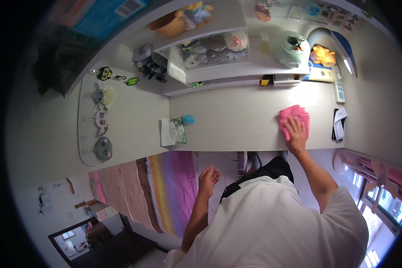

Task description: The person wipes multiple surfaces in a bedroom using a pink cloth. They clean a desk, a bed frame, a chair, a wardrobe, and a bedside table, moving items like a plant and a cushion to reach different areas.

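Note:
My right hand (295, 132) lies flat, fingers spread, on a crumpled pink cloth (294, 115), pressing it against the light desktop (227, 127) near its right part. To the right of the cloth a white folded cloth (339, 122) rests on a dark flat object (333, 134). My left hand (209, 181) is in the air in front of the desk's near edge, fingers loosely curled and apart, with nothing in it. Beyond the pink cloth, lamp light falls brightly on the desktop.
A tissue pack (177, 131) and a small blue object (188, 119) sit at the desk's left end. Along the back are a shelf unit (221, 72), a pale green round appliance (291, 50), a power strip (338, 85) and a desk lamp (346, 53). A bed (177, 187) is behind, at the left.

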The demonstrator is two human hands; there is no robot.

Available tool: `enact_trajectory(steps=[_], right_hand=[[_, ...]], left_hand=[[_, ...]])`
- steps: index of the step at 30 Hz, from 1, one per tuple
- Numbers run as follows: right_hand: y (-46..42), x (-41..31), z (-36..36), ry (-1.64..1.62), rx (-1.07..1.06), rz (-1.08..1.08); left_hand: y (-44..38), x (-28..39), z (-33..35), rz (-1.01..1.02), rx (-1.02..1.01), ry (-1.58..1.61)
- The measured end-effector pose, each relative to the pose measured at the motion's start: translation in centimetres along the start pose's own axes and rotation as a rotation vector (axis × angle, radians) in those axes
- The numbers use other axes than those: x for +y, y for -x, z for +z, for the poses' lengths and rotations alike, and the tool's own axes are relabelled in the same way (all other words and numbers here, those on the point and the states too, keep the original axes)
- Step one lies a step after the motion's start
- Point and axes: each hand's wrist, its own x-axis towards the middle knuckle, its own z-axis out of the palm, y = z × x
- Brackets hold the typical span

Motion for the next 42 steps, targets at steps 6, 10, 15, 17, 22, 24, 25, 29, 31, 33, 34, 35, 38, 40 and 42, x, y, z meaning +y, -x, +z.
enact_trajectory(steps=[6,10,15,17,22,24,25,29,31,33,34,35,38,40,42], right_hand=[[-8.0,-8.2,7.8,0.070,0.108,0.052],[-10.9,-19.5,10.8,-0.121,-0.186,-0.353],[-4.8,-20.6,9.4,-0.247,-0.335,-0.650],[-3.2,-18.2,7.5,-0.267,-0.391,-0.666],[-2.4,-17.3,4.8,-0.255,-0.430,-0.638],[-2.4,-16.1,5.1,-0.227,-0.422,-0.567],[-2.3,-15.8,5.3,-0.220,-0.403,-0.535],[-2.2,-17.2,6.1,-0.225,-0.370,-0.526],[-2.6,-17.7,6.7,-0.201,-0.354,-0.504],[-3.5,-18.4,7.0,-0.188,-0.349,-0.476],[-4.3,-19.1,6.8,-0.190,-0.352,-0.453],[-5.2,-19.6,6.8,-0.193,-0.355,-0.433],[-7.8,-20.4,9.4,-0.154,-0.285,-0.435],[-9.5,-21.4,10.6,-0.160,-0.276,-0.457],[-11.1,-22.7,12.1,-0.145,-0.288,-0.505]], left_hand=[[-0.8,-1.3,-3.1,0.097,0.064,-0.007],[-6.5,1.7,-4.9,0.455,0.230,-0.182],[-12.0,9.7,-5.2,0.327,0.329,0.142],[-14.1,11.3,-6.4,0.285,0.221,0.244],[-18.5,14.2,-8.7,0.499,0.131,0.227],[-18.4,17.5,-4.0,0.387,0.094,0.232],[-17.5,19.3,-1.7,0.299,0.089,0.232],[-18.1,17.9,-0.6,0.724,0.441,-0.866],[-18.2,18.1,1.6,0.821,0.508,-1.045],[-18.2,18.4,3.4,0.803,0.561,-1.164],[-18.1,18.7,4.0,0.738,0.576,-1.198],[-18.0,18.8,4.5,0.670,0.594,-1.229],[-17.1,18.6,4.9,0.679,0.596,-1.201],[-16.5,16.9,3.5,0.757,0.588,-1.128],[-15.0,14.3,1.0,0.800,0.572,-1.055]])
